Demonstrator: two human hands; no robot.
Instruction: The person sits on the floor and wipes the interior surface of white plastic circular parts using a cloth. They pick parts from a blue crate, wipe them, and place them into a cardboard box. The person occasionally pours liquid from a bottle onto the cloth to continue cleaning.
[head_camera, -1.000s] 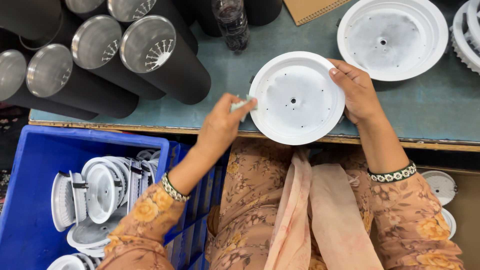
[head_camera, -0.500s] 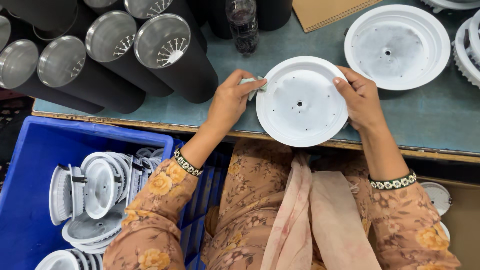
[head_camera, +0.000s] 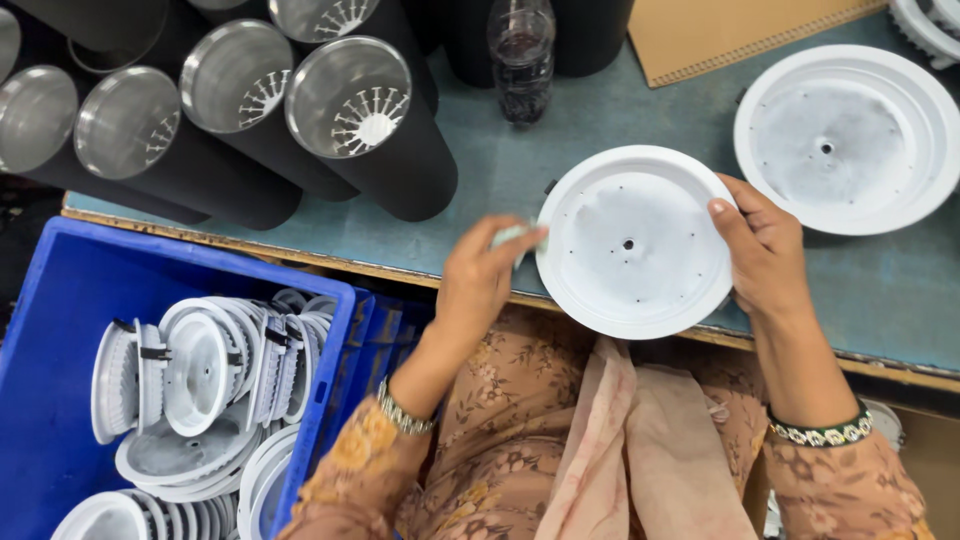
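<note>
Nearest the camera, the person's lap shows a brown floral garment with a pale pink cloth (head_camera: 640, 450) draped over it. To the left, below the table edge, a blue plastic crate (head_camera: 60, 330) holds a stack of white round ribbed housings (head_camera: 215, 380), some standing on edge and some lying flat. The left hand (head_camera: 480, 280), with a metal bracelet at the wrist, has its fingers curled shut around a small pale green pad (head_camera: 513, 236), which is pressed against the left rim of a white round plastic disc with a central hole (head_camera: 635, 240). The right hand (head_camera: 765, 250), with a beaded band at the wrist, is partly open: the thumb lies on the upper face of the disc at its right rim, and the remaining fingers wrap behind the edge. The disc is held face up over the near edge of the grey-green table (head_camera: 500, 180), partly overhanging the lap. Farther right, a second white round disc with a raised rim (head_camera: 845, 135) lies flat on the table, just beside the held one and apart from it. Beyond, a clear plastic bottle (head_camera: 522, 60) stands upright. To the left lie several black cylinders with silver reflector ends (head_camera: 350, 100), stacked side by side. At the far edge lies a brown corrugated cardboard sheet (head_camera: 720, 30).
</note>
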